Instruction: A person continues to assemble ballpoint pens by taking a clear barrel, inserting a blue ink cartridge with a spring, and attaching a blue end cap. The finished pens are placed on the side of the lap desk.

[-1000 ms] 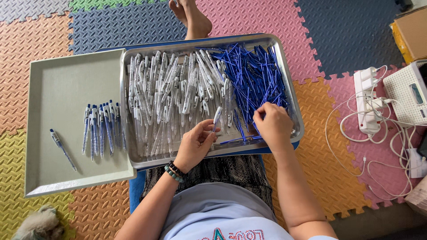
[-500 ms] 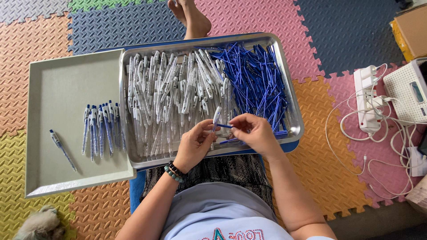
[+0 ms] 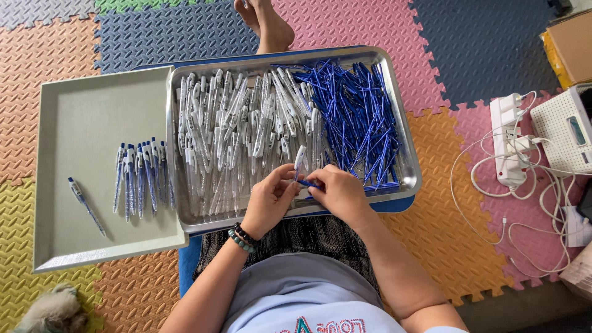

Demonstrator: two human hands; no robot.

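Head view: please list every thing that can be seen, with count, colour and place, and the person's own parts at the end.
steel tray: one, silver, centre, on a blue board
clear pen barrels: many, transparent with white clips, left part of steel tray
blue refills: many, blue, right part of steel tray
grey tray: one, pale grey, left
finished pens: about ten in a row plus one apart, on grey tray
foam mats: several, mixed colours, floor
power strip: one, white, right, with white cables
white device: one, right edge
cardboard box: one, brown, top right
left hand: holds a barrel, beaded bracelets on wrist
right hand: holds a blue refill
foot: bare, top centre
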